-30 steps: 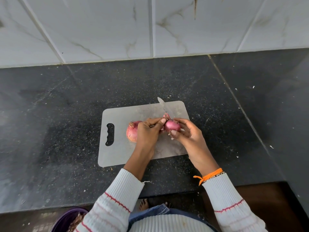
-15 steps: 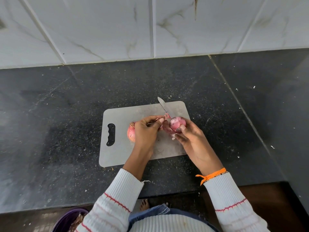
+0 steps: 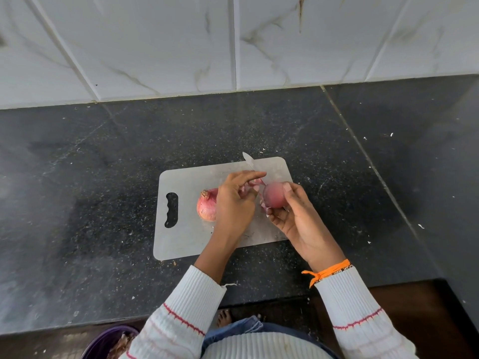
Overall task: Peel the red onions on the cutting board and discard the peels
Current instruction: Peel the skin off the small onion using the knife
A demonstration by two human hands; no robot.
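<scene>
Right hand (image 3: pixel 298 216) grips a mostly peeled red onion (image 3: pixel 274 195); left hand (image 3: pixel 234 200) pinches its loose peel (image 3: pixel 250 187). Unpeeled onion (image 3: pixel 207 204) waits mid-cutting board (image 3: pixel 186 237).

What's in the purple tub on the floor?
The purple tub holds brownish scraps, probably onion peels. Most of the tub is cut off by the picture's edge and covered by a sleeve.
</scene>
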